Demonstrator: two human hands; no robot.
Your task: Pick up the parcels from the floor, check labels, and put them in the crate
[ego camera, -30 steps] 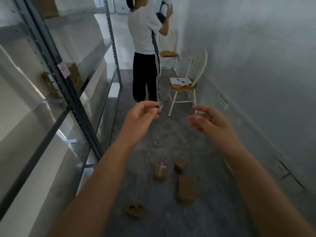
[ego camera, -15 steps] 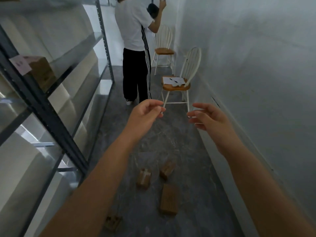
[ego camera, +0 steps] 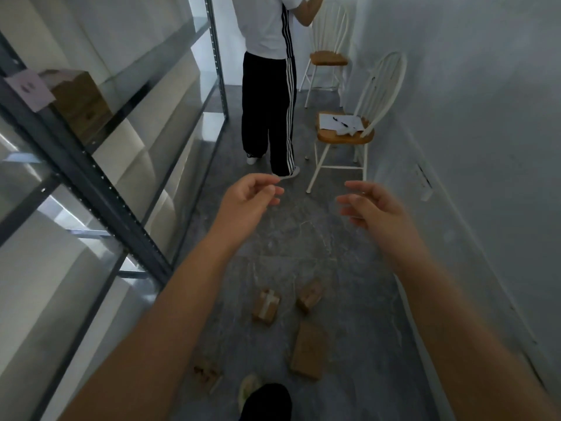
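Fingers [ego camera: 263,193] loosely curled above grey marbled floor [ego camera: 303,238].

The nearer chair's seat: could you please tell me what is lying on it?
White paper sheets lie on the seat, with a small dark item, perhaps a pen, on top. The wood beneath them is covered.

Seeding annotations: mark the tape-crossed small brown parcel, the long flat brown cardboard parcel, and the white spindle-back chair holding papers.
tape-crossed small brown parcel [ego camera: 266,305]: head view, top face, on the tape.
long flat brown cardboard parcel [ego camera: 309,349]: head view, top face centre.
white spindle-back chair [ego camera: 340,138]: head view, bare tan seat.
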